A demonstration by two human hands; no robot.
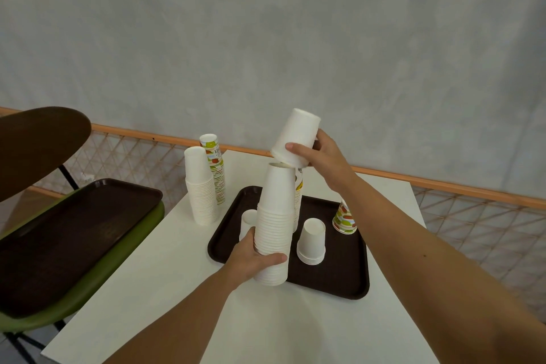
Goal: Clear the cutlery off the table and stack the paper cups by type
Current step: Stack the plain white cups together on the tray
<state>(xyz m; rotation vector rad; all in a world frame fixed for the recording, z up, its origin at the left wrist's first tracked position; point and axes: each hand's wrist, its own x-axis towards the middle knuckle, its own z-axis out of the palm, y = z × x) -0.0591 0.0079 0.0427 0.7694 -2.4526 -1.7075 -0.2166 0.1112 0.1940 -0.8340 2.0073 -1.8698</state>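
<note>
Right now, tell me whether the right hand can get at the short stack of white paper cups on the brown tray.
Probably not yet: the right hand grips a single white paper cup. The short stack of white paper cups stands clear on the brown tray, nothing covering it.

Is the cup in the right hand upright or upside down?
Upside down and tilted: the cup shows its closed base on top, rim down over the stack.

This looks like a canteen or café seating area. One brown serving tray point(339, 275) lies on the white surface point(165, 260), another tray point(74, 239) on a green chair point(97, 272). Tall stacks of paper cups point(202, 195) stand about, and an orange mesh railing point(443, 186) lines the wall point(266, 38).
</note>
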